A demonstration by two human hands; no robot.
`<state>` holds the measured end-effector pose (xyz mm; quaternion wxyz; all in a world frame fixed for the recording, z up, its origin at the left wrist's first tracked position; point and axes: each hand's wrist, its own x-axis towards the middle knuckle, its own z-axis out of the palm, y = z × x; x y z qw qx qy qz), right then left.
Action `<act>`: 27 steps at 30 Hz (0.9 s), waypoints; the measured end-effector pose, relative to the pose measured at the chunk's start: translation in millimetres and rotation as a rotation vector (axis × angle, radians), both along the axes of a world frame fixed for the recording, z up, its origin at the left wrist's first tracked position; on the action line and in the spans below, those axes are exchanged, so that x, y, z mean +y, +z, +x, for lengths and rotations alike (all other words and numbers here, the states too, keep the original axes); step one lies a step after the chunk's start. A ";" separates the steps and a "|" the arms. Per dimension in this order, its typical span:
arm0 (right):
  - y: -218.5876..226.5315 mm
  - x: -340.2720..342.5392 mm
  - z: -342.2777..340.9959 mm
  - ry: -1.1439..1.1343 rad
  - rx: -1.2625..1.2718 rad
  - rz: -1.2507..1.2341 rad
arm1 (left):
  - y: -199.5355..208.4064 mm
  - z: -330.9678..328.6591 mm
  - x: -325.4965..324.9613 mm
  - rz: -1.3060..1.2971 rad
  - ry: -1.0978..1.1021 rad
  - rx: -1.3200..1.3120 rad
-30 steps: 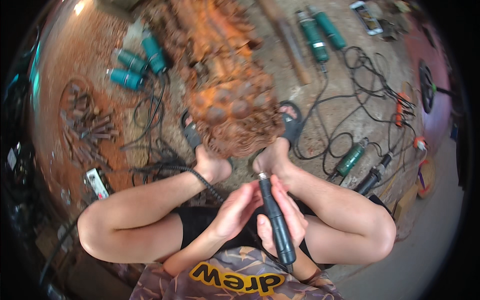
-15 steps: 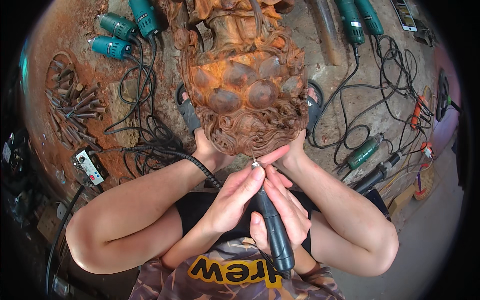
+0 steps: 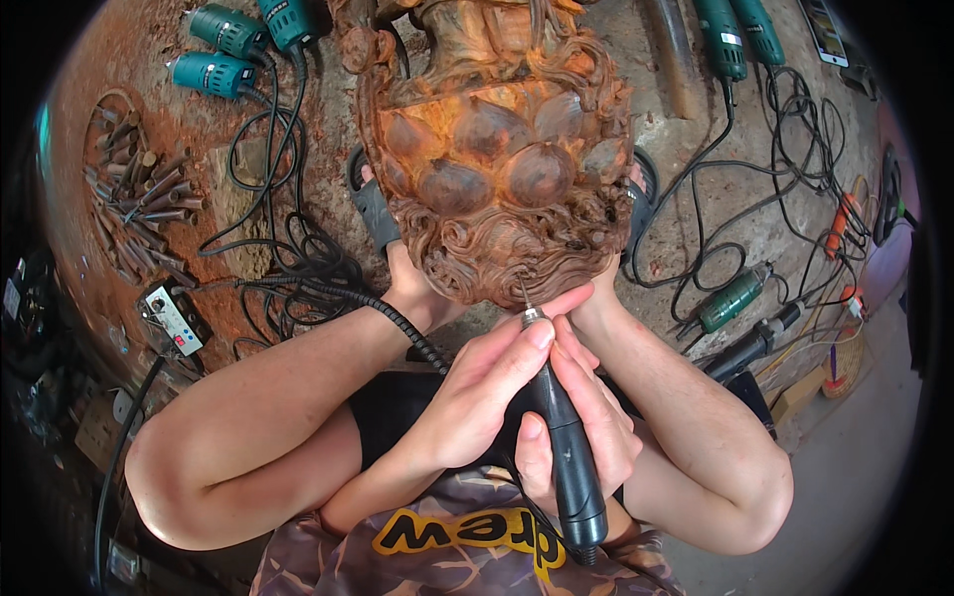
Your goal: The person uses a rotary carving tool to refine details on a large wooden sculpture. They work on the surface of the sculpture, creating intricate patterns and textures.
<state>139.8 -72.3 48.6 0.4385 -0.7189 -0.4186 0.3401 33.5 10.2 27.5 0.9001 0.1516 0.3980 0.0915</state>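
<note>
A black handheld rotary carving tool slants between my two hands, its thin bit touching or very near the lower edge of a brown wood carving. The carving has rounded bosses and swirling curls in relief. My left hand is closed on the tool's front end, thumb lying along the metal collar. Wrapped round the body from the other side is my right hand, one finger stretched toward the carving's lower edge. The bit's exact contact point is too small to tell.
Green power tools lie at far left, and more green tools at far right with tangled black cables. A bundle of carving bits or rods and a small white control box sit on the left. My bent legs flank the carving.
Both hands and the tool have shifted slightly right in the picture. The bit's tip now overlaps the carving's lower curls more. The surroundings have also shifted a little in view.
</note>
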 end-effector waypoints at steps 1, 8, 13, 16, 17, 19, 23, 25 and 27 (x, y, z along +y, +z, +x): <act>0.9 0.8 0.7 -0.002 0.005 -0.004 | 0.2 0.5 0.2 0.003 -0.002 0.006; 1.2 -0.4 1.9 0.006 0.011 0.006 | 0.1 -0.3 -1.1 0.023 -0.022 0.012; 1.3 -4.2 0.1 -0.017 0.011 -0.001 | -3.2 -1.3 -4.4 0.072 -0.054 0.018; -0.3 -4.0 -0.9 -0.033 0.018 0.027 | -3.6 -2.2 -6.2 0.061 -0.037 0.019; -0.2 -4.1 -0.4 -0.028 0.019 0.023 | -3.6 -2.3 -6.8 0.057 -0.031 0.017; 0.4 -4.2 0.7 -0.019 0.022 0.015 | -4.6 -2.6 -7.3 0.050 -0.019 0.012; 1.7 -5.1 2.2 -0.008 0.016 0.002 | -8.8 -3.3 -5.8 0.150 -0.120 -0.001; 1.4 -5.7 2.8 0.004 0.014 -0.008 | -9.3 -2.7 -6.0 0.222 -0.122 0.031; 0.2 -6.0 2.9 0.011 0.033 -0.006 | -8.6 -2.7 -6.3 0.156 -0.111 0.052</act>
